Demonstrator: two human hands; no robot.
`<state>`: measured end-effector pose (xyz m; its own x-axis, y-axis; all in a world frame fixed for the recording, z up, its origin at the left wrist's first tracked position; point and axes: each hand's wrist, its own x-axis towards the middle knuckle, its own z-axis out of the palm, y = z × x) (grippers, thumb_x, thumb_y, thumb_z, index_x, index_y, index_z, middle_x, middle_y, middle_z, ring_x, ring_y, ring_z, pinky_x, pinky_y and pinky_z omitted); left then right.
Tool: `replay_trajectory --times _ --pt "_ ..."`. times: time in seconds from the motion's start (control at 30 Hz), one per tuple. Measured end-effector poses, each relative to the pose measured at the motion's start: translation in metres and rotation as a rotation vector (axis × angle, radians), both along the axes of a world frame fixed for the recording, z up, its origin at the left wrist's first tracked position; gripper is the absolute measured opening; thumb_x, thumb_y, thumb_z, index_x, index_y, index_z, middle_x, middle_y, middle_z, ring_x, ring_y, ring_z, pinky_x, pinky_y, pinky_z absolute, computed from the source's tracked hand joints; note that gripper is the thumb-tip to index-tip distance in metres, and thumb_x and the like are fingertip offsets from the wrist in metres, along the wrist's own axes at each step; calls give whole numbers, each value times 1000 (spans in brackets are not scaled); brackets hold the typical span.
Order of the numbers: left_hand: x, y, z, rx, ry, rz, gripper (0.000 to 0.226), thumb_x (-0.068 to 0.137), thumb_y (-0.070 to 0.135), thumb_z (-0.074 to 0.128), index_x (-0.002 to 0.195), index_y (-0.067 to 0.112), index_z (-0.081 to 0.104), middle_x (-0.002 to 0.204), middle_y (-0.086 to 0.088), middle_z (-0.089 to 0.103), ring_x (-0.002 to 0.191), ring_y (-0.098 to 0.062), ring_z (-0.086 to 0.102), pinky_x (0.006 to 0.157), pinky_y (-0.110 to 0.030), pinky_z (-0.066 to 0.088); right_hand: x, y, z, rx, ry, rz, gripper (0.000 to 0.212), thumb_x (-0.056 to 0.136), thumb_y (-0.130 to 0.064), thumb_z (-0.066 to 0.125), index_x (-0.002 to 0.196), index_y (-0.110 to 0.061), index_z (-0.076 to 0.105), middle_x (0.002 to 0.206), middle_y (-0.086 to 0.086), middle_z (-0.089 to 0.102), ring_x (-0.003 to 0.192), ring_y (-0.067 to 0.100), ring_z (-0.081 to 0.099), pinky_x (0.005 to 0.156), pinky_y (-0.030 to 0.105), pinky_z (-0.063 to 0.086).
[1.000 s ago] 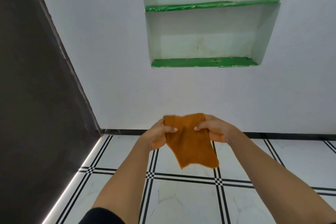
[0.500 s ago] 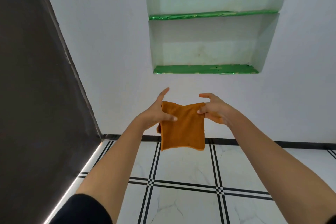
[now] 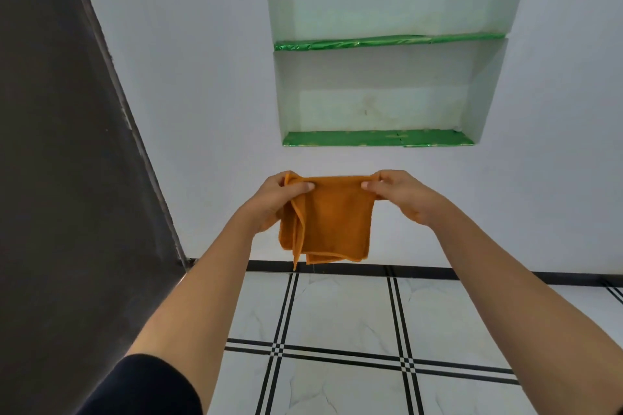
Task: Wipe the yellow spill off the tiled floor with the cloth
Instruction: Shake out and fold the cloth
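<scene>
I take this to be the preparing step: the cloth is being shaped into a pad up in the air, and no wiping has begun. My left grip pinches the cloth's upper left corner, thumb lying across the front and fingers curled behind, where several layers bunch together. My right grip pinches the upper right corner between thumb and curled fingers. The top edge runs taut and nearly level between the two. The rest hangs down as a rough square, with loose doubled edges along its left side and bottom. The cloth hangs in front of the white wall, below the green-lined wall niche and well above the tiled floor; it touches nothing but my grips.

Both forearms reach forward and slightly inward, wrists raised, so the grips sit near the middle of the view. A dark sleeve shows on the left arm near the elbow.

I see no yellow spill on the tiles in view, so I judge it lies outside the frame, probably nearer to me. The next move calls for finding it, gathering the cloth into a flat pad, and bringing it down onto the floor with firm pressure. The loose left-hand layers may flop open on the way down unless I hold them.
</scene>
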<state>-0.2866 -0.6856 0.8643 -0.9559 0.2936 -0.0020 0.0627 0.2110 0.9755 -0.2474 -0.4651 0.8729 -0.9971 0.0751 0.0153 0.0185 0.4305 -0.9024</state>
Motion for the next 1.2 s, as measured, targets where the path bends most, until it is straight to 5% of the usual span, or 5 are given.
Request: replay_trajectory --times 0.23,0.53,0.73,1.0,1.2 --pt "5 13 -9 283 -264 131 39 88 43 57 122 31 41 123 -8 52 106 -33 55 87 -52 49 6 -13 -53 -471 -351 200 75 77 -22 73 138 -29 29 136 9 44 120 38 49 95 58 45" --pt "6 -9 -26 -154 -156 -74 95 71 19 79 141 38 17 127 0 30 116 -30 42 89 -43 47 -4 -19 -49 -514 -223 48 63 80 -1 68 132 -22 40 136 13 42 118 36 48 94 53 48" --pt "1 -9 -22 -623 24 -92 44 82 21 70 122 13 53 126 -6 52 106 -25 51 89 -36 50 -15 -17 -39 -412 -176 36 58 82 4 65 128 -24 44 139 14 41 119 36 47 97 52 46" --pt "2 13 -19 -273 61 50 28 83 33 67 105 18 56 114 -5 57 100 -22 53 78 -32 46 -7 2 -40 -42 -208 5 63 79 -17 73 132 -16 40 140 12 40 121 32 47 90 41 49" --pt "9 63 -7 -516 152 -229 30 84 35 66 107 20 56 107 0 58 96 -21 55 75 -29 47 11 22 -52 171 -174 190 66 75 -31 77 132 -24 44 145 1 37 133 26 35 105 43 36"
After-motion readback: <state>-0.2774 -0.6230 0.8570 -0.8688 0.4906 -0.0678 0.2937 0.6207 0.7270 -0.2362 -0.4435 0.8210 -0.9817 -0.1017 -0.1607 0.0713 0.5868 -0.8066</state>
